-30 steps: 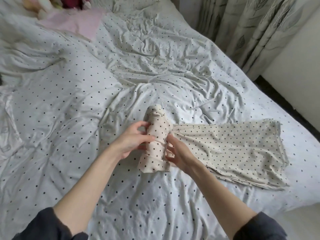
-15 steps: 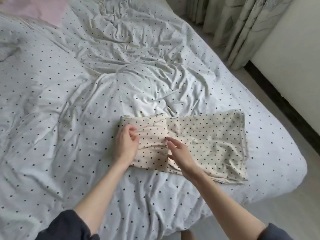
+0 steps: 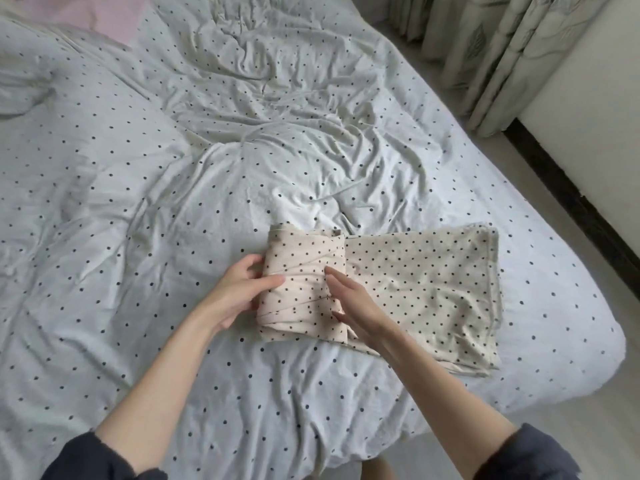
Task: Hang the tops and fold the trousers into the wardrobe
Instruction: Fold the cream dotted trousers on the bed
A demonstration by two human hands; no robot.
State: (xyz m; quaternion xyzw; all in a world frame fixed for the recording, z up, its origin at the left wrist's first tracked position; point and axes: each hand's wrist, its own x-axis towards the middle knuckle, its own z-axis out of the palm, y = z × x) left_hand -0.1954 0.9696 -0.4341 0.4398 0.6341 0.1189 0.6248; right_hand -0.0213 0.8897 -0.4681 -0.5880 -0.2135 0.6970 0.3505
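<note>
Now left hand cups rolled trousers; right hand lies flat.

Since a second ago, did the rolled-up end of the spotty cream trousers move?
Yes. The rolled end of the cream dotted trousers went from standing upright to lying flat on the dotted white bedsheet.

A bed fills most of the view, covered by a rumpled pale sheet with small dark dots. A pink cloth lies at its far left corner. Leaf-patterned curtains hang past the far right corner, beside a white wall with dark skirting.
</note>
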